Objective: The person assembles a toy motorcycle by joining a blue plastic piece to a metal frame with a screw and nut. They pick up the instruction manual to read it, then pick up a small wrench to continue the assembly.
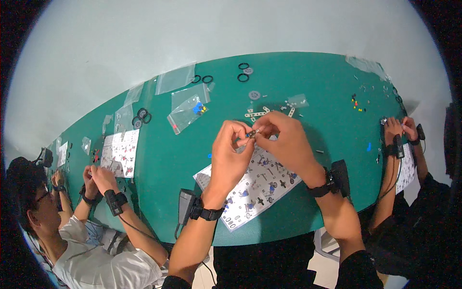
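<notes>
My left hand and my right hand meet over the table, fingertips pinched together. Between them is a small assembly of metal-looking and dark pieces, its exact kind too small to make out. Both hands are closed on it. Below them lies a printed sheet of part and model pictures, partly covered by my left hand and wrist. Just beyond my fingers are pale perforated strips and a few small screws and nuts. A short grey pin rests right of my right hand.
Farther off lie a grey wheel, black rubber rings and a clear bag with blue and yellow parts. To the right are small coloured pieces. Co-workers' hands work at both sides of the green table.
</notes>
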`<state>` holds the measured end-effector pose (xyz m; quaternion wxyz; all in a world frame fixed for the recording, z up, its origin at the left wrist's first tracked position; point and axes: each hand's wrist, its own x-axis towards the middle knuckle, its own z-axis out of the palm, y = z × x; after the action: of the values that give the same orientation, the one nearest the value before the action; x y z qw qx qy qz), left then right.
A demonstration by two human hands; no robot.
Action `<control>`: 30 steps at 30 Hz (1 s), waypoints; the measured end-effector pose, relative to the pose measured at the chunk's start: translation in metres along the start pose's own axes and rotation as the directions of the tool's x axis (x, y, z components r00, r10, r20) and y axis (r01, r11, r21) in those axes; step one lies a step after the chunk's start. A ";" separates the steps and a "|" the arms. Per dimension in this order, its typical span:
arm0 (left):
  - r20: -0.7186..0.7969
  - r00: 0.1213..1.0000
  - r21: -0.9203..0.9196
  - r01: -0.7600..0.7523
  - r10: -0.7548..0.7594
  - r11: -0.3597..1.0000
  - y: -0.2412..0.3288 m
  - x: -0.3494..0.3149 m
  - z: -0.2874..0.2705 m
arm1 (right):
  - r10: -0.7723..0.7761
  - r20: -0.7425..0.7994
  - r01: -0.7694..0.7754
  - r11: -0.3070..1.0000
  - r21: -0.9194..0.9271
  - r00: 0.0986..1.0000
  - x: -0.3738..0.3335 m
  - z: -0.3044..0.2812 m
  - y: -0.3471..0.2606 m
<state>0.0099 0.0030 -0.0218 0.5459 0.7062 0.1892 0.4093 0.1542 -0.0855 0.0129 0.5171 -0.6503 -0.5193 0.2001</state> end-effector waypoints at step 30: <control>0.075 0.973 0.395 -0.229 0.217 0.890 0.011 0.005 -0.003 | -0.130 0.255 0.158 0.983 -0.093 0.958 0.010 -0.014 0.024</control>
<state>0.0081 0.0050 -0.0099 0.3415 0.8258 0.1790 0.4115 0.1806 -0.0812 -0.0001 0.4237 -0.6088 -0.6363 0.2121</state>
